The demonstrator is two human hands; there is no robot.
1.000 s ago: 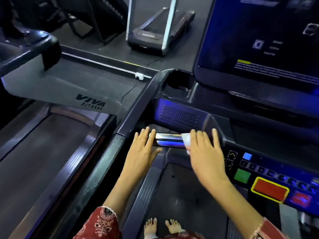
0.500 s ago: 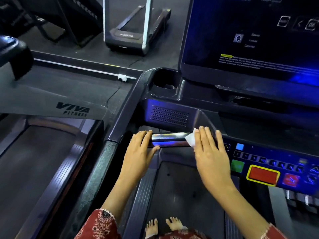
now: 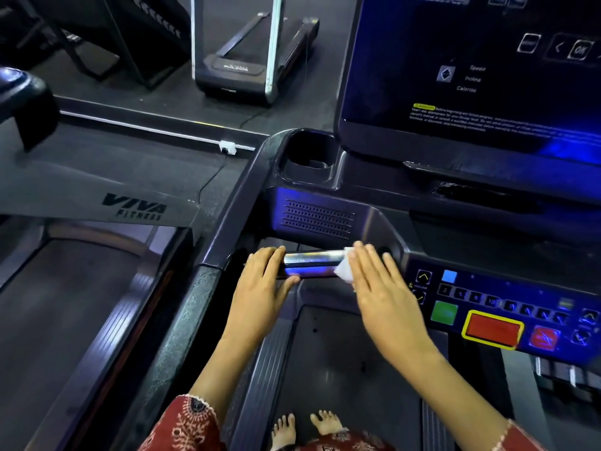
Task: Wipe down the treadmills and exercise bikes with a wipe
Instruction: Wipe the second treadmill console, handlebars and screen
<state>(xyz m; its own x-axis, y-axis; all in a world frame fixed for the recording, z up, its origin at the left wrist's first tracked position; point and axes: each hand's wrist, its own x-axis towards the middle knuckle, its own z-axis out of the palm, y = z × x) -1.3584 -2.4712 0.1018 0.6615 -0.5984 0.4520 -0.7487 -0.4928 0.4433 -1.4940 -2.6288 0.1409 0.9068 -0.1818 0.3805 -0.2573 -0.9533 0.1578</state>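
Head camera: our only view looks down over the treadmill console [image 3: 318, 219], with both our arms reaching in from 6 o'clock.
Wipe: the small white wipe [image 3: 344, 271] sits at the right end of the chrome grip bar [image 3: 312, 259], just off frame centre toward 3 o'clock, pinned under our fingers.
Right hand: our right hand [image 3: 385, 299] lies flat with its fingers straight and close together. It presses the wipe onto the bar and curls round nothing.
Left hand: our left hand [image 3: 261, 286] rests on the bar's other end, at 9 o'clock of the wipe. Its fingers lie over the top, barely bent, the thumb reaches toward 3 o'clock just below the bar, and it carries no cloth.
Doing it well: we judge the bar needs one firm pass toward 9 o'clock, with the wipe folded round so the underside is cleaned too. The left hand should lift clear so the stretch beneath it is not missed. Our right wrist should stay off the red stop button [image 3: 492, 330] and the green button [image 3: 444, 312] at 4 o'clock.
Hard to make out: most of the wipe is hidden under our fingers, so we cannot tell how it is folded or whether it is damp. The bar's right mount is covered as well.
Cut off: the screen [image 3: 471, 76] at 1 o'clock runs out of frame and its fine print is unreadable. The dark frames [image 3: 136, 37] at 11 o'clock are too dim to name as bikes.
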